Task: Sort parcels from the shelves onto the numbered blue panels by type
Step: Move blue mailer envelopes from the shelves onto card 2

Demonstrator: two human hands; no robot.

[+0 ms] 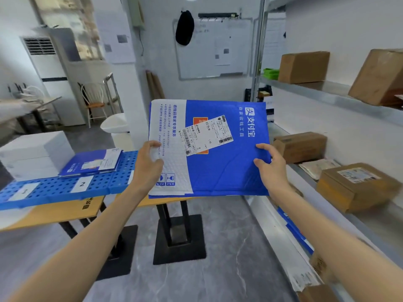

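A large blue and white padded envelope (220,162) with a shipping label is held flat in front of me, above the floor between the table and the shelves. My left hand (148,164) grips its white left edge and my right hand (270,164) grips its blue right edge. On the left, blue perforated panels (54,189) lie on a wooden table, with white labels reading 1 and 2. A similar blue envelope (91,163) lies on the panel behind label 2. White boxes (32,153) are stacked at the far left.
Metal shelves (327,94) on the right carry brown cardboard boxes (303,66) and a flat grey packet (318,167); more blue envelopes (296,234) lean on a lower level. Black table pedestals (178,238) stand on the grey floor. A chair (96,101) and whiteboard (213,49) are at the back.
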